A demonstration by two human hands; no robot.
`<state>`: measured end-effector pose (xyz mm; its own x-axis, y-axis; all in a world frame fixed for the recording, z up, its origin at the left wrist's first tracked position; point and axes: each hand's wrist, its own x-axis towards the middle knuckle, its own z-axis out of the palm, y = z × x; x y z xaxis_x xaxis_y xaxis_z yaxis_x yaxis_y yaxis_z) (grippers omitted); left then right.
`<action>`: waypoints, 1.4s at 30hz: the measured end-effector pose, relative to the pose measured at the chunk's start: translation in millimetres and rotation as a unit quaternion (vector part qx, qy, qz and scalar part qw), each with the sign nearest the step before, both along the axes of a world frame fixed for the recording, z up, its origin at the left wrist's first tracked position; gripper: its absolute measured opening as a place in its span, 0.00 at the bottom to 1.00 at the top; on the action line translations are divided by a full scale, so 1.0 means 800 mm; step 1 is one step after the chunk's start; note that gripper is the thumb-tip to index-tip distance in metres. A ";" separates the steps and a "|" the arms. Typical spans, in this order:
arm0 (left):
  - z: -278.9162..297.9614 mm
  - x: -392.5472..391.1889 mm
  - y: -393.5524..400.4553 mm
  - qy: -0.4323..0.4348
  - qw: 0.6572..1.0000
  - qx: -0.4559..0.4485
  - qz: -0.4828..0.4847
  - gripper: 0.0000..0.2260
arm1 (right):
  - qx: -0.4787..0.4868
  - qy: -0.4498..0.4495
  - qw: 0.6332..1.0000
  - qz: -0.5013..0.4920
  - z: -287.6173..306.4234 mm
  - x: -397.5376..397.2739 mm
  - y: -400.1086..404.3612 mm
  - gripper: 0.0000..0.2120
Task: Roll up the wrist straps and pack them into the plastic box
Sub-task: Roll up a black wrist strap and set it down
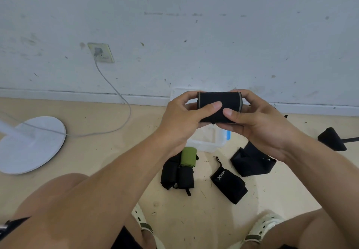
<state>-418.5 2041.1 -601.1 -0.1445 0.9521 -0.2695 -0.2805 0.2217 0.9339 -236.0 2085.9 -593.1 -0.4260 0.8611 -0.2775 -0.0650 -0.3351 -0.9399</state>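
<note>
- Left hand [180, 110] and right hand [256, 120] both grip one black roll [219, 103], held in the air over the box [206, 142]. Thumbs press the roll's front face, fingers curl behind it. Roll lies sideways, grey edging at both ends.
- Box: clear plastic, on the floor [116, 151] against the wall [194, 35], blue clip [228, 134] on its right side. Mostly hidden by hands and roll; the bit of interior that shows looks bare, cannot tell for the rest.
- Open room: bare floor left of the box up to the fan base [29, 145]; also a free strip between the strap pile and the shoes [260, 227].
- Near side of the box, touching or just beside its rim: green roll [188, 156] lying on top of two black rolls [177, 177] bunched together.
- Right of those, apart: logo strap [228, 184], rolled, loop end pointing toward the box.
- Further right: loose strap [252, 163], folded not rolled, partly under the right wrist.
- Far right edge: black wedge-shaped foot [332, 139] with a bar running out of frame.
- Cable [116, 87] runs from the wall socket [101, 52] down across the floor to the fan base, well left of the box.
- Knees frame both lower corners; forearms cross over the strap pile.
</note>
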 end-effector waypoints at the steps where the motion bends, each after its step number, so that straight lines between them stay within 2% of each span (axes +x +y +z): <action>1: -0.001 0.001 0.000 0.008 1.000 -0.001 0.004 0.18 | 0.021 -0.015 1.000 -0.007 -0.001 -0.001 -0.002 0.20; 6: -0.007 0.010 -0.001 0.017 1.000 -0.014 0.016 0.16 | 0.092 -0.085 0.992 -0.031 -0.011 -0.004 -0.007 0.17; 12: -0.011 0.012 -0.004 0.062 0.998 -0.009 -0.006 0.17 | -0.026 -0.032 0.998 -0.040 -0.012 -0.007 -0.006 0.12; 15: -0.015 0.014 -0.006 0.056 0.998 -0.021 -0.005 0.17 | -0.031 -0.055 0.997 -0.051 -0.015 -0.009 -0.004 0.08; 19: -0.018 0.014 -0.005 0.044 0.998 -0.043 0.014 0.16 | -0.010 -0.087 0.995 -0.057 -0.016 -0.015 -0.004 0.10; 22: -0.019 0.014 -0.003 0.012 0.997 -0.066 0.042 0.17 | -0.017 -0.078 0.995 -0.064 -0.017 -0.020 -0.001 0.12; 26: -0.018 0.018 -0.004 -0.061 0.990 -0.074 0.103 0.18 | -0.079 -0.014 0.996 -0.036 -0.015 -0.021 0.005 0.21; 29: -0.017 0.021 -0.008 -0.126 0.981 -0.070 0.128 0.17 | -0.108 -0.016 0.994 0.002 -0.017 -0.024 0.001 0.20; 34: -0.016 0.026 -0.023 -0.139 0.977 -0.076 0.141 0.17 | -0.132 -0.051 0.990 0.006 -0.014 -0.029 -0.007 0.20; 36: -0.013 0.022 -0.029 -0.110 0.982 -0.102 0.116 0.16 | -0.132 -0.069 0.989 -0.005 -0.014 -0.033 -0.010 0.20; 37: -0.014 0.018 -0.032 -0.064 0.987 -0.118 0.088 0.16 | -0.131 -0.073 0.989 -0.014 -0.014 -0.035 -0.012 0.18; 40: -0.020 0.009 -0.045 0.138 0.983 -0.121 -0.012 0.17 | -0.131 -0.073 0.989 -0.019 -0.013 -0.036 -0.016 0.13; 42: -0.025 0.003 -0.056 0.251 0.963 -0.071 -0.067 0.26 | -0.126 -0.081 0.989 0.017 -0.011 -0.033 -0.023 0.12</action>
